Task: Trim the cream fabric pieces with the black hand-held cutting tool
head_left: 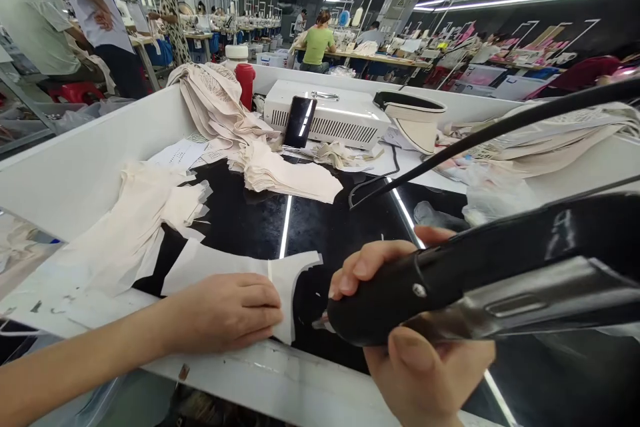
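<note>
My left hand (230,310) lies flat on a pale cut fabric piece (215,267), fingers together, near the table's front edge. A narrow cream strip (270,269) crosses the piece beside my fingertips. My right hand (425,367) is curled, its fingers showing above and its thumb below a large black rounded object (400,287) with a silver metal part (540,303). This object is close to the camera and hides most of the hand; I cannot tell whether the hand grips it. A small pale tip (323,323) shows just left of it.
Stacked fabric pieces (135,220) lie left; another stack (290,173) lies ahead. Behind are a phone (300,121), a white vented box (340,119) and a red bottle (245,83). A black arm (490,127) slants across the right. White side walls (90,160) border the table.
</note>
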The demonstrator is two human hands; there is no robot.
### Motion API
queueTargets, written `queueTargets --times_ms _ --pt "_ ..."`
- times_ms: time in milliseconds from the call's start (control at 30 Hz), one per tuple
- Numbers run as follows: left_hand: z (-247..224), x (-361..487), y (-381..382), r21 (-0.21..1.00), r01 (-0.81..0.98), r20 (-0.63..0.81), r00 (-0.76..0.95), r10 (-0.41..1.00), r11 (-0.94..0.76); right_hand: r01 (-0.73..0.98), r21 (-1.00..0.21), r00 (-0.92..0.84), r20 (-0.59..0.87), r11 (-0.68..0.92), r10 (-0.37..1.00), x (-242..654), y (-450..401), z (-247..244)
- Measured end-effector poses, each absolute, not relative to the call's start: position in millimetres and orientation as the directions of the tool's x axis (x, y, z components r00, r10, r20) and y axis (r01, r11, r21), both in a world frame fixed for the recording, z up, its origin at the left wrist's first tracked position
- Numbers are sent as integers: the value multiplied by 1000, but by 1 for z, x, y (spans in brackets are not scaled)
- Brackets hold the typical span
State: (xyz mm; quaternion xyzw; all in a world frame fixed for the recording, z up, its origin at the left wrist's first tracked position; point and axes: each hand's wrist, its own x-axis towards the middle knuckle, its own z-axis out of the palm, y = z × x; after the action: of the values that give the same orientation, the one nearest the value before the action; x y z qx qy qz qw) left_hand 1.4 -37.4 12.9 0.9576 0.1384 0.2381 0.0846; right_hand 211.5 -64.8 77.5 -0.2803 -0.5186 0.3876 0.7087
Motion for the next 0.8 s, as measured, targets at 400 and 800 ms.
queueTargets --times_ms 400,800 --pt "33 21 -30 122 286 464 830 310 -950 -116 -749 289 603 652 743 233 -18 69" --pt "6 44 -3 -16 338 415 858 302 -941 -166 -748 257 596 642 761 226 -11 57"
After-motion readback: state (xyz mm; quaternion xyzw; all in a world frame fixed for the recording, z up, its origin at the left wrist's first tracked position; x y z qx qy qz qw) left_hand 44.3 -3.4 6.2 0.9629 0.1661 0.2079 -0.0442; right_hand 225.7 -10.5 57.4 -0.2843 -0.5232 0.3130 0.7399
